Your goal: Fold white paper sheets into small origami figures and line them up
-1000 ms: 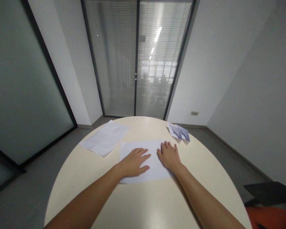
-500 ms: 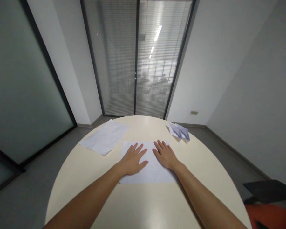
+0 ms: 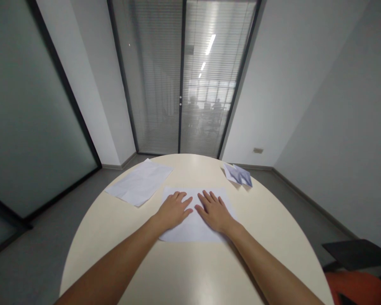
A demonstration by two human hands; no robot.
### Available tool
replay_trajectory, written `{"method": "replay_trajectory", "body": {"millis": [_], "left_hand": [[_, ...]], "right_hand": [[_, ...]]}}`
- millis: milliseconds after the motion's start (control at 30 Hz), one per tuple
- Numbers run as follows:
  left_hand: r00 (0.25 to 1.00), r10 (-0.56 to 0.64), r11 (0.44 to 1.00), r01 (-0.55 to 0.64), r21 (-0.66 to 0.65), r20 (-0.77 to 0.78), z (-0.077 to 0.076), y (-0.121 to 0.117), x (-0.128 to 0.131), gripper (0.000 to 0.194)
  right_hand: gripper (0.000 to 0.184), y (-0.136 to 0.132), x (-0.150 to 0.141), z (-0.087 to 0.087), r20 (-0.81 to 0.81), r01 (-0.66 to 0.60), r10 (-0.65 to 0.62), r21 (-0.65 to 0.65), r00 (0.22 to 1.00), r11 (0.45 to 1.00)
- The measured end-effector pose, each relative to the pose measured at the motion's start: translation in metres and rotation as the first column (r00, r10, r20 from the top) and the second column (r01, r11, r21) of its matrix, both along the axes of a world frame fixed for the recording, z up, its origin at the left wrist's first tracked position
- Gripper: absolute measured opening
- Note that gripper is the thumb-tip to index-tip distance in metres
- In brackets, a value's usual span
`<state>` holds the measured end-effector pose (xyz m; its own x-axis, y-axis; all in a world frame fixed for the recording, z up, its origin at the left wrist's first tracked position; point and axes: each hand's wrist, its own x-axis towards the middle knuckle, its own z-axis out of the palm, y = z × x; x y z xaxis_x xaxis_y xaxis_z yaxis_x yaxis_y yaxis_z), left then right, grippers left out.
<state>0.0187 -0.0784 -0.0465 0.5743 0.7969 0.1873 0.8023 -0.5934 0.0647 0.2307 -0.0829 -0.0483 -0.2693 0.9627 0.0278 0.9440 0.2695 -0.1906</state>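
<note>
A white sheet of paper (image 3: 193, 231) lies flat on the round cream table (image 3: 190, 271) in front of me. My left hand (image 3: 174, 209) rests palm down on its left part, the fingers loosely apart. On the right part lies my right hand (image 3: 215, 212), also palm down with fingers spread. Neither hand grips anything. Parts of the sheet are hidden beneath both hands and the right wrist.
A stack or sheet of white paper (image 3: 141, 182) lies at the table's far left edge. Folded paper (image 3: 237, 174) stands creased near the far right edge. A chair with an orange seat (image 3: 358, 288) is at the lower right. Glass doors with blinds (image 3: 158, 84) stand beyond the table.
My right hand has slid a little left and toward me. The left hand has shifted slightly left, its fingers drawn in somewhat. The sheet has moved only slightly.
</note>
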Motion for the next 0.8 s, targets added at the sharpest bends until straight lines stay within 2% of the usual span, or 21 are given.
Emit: {"method": "replay_trajectory", "body": {"millis": [100,167,233,367,467,533,600,700,800], "left_hand": [[0.996,0.056,0.998,-0.055,0.011,-0.066,0.001,-0.006,0.006,0.043],[0.987,0.125,0.992,-0.126,-0.008,-0.097,0.0,-0.011,0.013,0.048],[0.98,0.184,0.982,-0.187,-0.039,-0.077,-0.001,-0.018,0.021,0.054],[0.957,0.288,0.951,-0.284,-0.122,0.015,-0.009,-0.025,0.034,0.052],[0.954,0.295,0.95,-0.286,-0.13,0.059,-0.015,-0.022,0.035,0.061],[0.964,0.26,0.961,-0.253,-0.113,0.05,-0.016,-0.017,0.031,0.057],[0.968,0.25,0.966,-0.247,-0.073,0.035,-0.013,-0.011,0.025,0.052],[0.952,0.304,0.952,-0.304,0.021,0.022,-0.005,-0.002,0.016,0.039],[0.948,0.317,0.948,-0.317,0.016,0.012,0.001,0.004,0.009,0.035]], "right_hand": [[0.069,0.001,0.0,-0.002,-0.006,0.013,-0.013,-0.055,1.0,0.998],[0.07,0.005,0.003,-0.004,-0.001,0.064,-0.064,-0.063,0.998,0.996],[0.07,0.009,0.007,-0.005,0.002,0.101,-0.101,-0.052,0.995,0.994],[0.069,0.012,0.011,-0.006,-0.003,0.093,-0.093,-0.025,0.996,0.995],[0.068,0.013,0.014,-0.004,-0.01,0.061,-0.062,-0.03,0.998,0.998],[0.069,0.012,0.017,-0.001,-0.009,0.029,-0.029,-0.046,1.0,0.999],[0.072,0.01,0.02,0.003,0.009,0.006,-0.005,-0.078,1.0,0.997],[0.075,0.0,0.02,0.016,0.072,0.009,-0.002,-0.101,0.997,0.995],[0.068,-0.012,0.017,0.035,0.165,-0.02,0.026,-0.035,0.986,0.999]]}}
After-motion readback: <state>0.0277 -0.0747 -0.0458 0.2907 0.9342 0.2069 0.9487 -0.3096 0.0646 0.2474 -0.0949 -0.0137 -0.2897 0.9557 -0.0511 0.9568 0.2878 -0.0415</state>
